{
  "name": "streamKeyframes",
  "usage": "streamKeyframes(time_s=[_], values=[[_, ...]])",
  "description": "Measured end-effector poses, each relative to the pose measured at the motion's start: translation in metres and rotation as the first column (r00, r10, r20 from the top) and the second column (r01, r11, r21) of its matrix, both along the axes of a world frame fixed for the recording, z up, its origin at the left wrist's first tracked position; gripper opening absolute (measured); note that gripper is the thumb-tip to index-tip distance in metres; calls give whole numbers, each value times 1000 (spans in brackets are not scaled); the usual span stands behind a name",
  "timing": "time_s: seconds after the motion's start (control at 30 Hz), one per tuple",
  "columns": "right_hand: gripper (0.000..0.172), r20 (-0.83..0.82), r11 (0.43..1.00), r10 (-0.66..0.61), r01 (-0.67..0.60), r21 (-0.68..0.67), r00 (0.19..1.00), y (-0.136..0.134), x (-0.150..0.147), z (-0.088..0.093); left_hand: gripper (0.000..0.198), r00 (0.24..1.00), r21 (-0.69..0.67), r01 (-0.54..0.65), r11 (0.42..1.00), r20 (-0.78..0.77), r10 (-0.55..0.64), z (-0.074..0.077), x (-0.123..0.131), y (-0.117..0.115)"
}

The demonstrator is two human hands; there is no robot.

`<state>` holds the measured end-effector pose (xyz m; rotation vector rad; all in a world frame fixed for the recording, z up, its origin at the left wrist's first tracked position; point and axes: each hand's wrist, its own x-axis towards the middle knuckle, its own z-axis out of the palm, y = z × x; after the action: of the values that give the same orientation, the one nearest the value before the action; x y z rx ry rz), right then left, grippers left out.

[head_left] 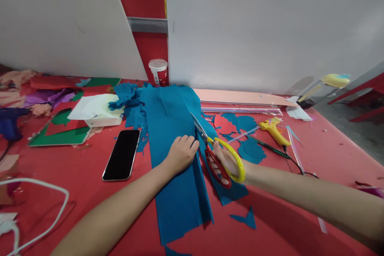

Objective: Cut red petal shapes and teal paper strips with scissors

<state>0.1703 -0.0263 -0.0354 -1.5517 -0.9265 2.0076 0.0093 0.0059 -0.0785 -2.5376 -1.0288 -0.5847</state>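
A long sheet of blue crepe paper runs from the wall side towards me, with a fold along its right part. On its right edge lies my left hand, fingers curled and closed on the paper. My right hand grips a pair of scissors by one red and one yellow handle loop. The blades look nearly closed and point up and left, over the paper just right of my left fingers. Beneath the scissors is a narrower blue strip; a small blue scrap lies nearer me.
A black-screened phone lies left of the paper. To the right are a yellow glue gun, blue cut-outs and a red cut-out. A lidded paper cup stands by the wall; a white cable loops at left.
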Motion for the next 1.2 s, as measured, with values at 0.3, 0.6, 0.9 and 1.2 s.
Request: streamKeyframes(time_s=[0.3, 0.6, 0.9, 1.2], values=[[53, 59, 999, 35, -35, -14, 998, 0, 2, 5, 13, 1000, -15, 1, 1000, -7, -1, 1, 1, -1], [45, 110, 996, 43, -35, -77, 993, -1, 10, 6, 11, 1000, -54, -22, 998, -4, 22, 4, 0, -2], [36, 180, 997, 9, 6, -79, 984, -5, 7, 25, 12, 1000, -65, -25, 998, 9, 26, 4, 0, -2], [41, 156, 998, -7, 16, -55, 988, -3, 7, 17, 14, 1000, -86, -10, 996, 9, 10, 5, 0, -2]])
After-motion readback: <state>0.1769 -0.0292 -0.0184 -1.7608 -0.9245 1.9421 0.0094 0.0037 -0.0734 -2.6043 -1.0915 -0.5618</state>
